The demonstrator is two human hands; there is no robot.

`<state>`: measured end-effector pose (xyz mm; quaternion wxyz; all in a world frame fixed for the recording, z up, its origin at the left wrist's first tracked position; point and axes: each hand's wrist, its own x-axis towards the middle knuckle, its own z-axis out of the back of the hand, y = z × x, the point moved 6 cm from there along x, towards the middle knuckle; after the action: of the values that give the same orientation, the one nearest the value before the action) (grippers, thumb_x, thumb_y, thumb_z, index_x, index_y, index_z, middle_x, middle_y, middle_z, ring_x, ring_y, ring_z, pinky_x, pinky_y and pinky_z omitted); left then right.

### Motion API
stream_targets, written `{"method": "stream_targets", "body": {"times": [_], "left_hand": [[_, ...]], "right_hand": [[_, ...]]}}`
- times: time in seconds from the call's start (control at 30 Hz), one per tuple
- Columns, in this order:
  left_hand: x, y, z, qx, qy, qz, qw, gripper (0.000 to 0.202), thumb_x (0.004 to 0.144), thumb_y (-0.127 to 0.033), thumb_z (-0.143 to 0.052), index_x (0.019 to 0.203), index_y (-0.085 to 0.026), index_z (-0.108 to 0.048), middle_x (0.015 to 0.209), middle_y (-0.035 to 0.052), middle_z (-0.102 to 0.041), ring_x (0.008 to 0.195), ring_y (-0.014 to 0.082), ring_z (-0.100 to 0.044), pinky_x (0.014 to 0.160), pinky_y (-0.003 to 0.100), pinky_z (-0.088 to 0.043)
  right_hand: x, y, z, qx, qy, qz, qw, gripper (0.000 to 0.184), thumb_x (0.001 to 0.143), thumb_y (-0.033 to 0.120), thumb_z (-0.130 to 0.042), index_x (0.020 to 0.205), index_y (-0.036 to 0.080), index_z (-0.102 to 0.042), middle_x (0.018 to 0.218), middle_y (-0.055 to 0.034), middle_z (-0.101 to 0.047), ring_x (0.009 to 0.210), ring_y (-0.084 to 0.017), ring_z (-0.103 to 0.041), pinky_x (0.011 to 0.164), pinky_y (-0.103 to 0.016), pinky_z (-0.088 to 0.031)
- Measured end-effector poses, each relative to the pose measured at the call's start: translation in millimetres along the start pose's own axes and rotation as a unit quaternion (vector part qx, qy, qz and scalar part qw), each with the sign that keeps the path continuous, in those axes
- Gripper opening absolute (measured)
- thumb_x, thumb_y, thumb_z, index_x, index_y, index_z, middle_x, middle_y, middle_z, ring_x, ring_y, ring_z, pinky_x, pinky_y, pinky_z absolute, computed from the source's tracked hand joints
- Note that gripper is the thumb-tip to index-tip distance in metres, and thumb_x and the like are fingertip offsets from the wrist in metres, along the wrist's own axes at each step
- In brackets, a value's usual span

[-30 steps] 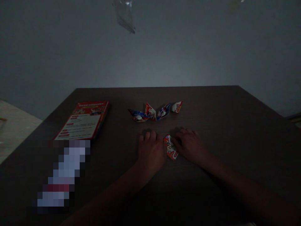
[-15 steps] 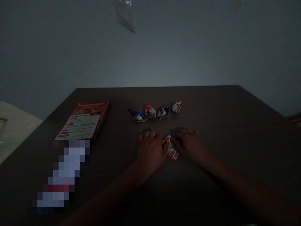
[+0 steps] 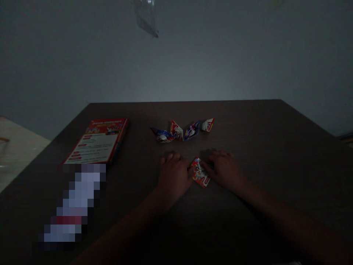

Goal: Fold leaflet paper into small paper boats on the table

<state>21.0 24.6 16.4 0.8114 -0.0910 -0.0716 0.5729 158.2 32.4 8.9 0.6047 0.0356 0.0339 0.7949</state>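
Observation:
A small folded piece of printed paper (image 3: pixel 201 176), red and white with cartoon figures, lies on the dark table between my hands. My left hand (image 3: pixel 175 176) rests on the tabletop with fingers slightly bent; its thumb is at the paper's left edge. On the other side, my right hand (image 3: pixel 224 167) lies with its fingers on the table and its thumb on the paper's upper right part. Neither hand wraps round the paper. Behind them stands a row of folded paper shapes, among them a blue one (image 3: pixel 163 136), a red and white one (image 3: pixel 176 130) and a purple-blue one (image 3: pixel 192 130).
A separate small white and red folded piece (image 3: pixel 207 125) stands at the row's right end. At the left lies a red and white booklet or box (image 3: pixel 96 143), with a blurred-out pale item (image 3: pixel 78 202) in front. A wall (image 3: pixel 193 55) rises behind the table.
My left hand has shifted slightly left, and its thumb has drawn back from over the paper, so more of the print shows. My right hand has barely moved.

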Motion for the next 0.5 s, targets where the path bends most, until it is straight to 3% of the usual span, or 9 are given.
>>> {"method": "stream_targets", "body": {"times": [0.5], "left_hand": [[2, 17, 2.9, -0.053, 0.040, 0.013, 0.998, 0.015, 0.079, -0.034, -0.057, 0.081, -0.020, -0.061, 0.091, 0.0049, -0.059, 0.092, 0.0242, -0.052, 0.078, 0.039, -0.039]], "right_hand": [[1, -2, -1, 0.001, 0.007, 0.000, 1.000, 0.038, 0.091, 0.042, -0.038, 0.076, 0.019, -0.064, 0.090, -0.0093, -0.066, 0.090, -0.025, -0.057, 0.075, -0.037, -0.033]]}}
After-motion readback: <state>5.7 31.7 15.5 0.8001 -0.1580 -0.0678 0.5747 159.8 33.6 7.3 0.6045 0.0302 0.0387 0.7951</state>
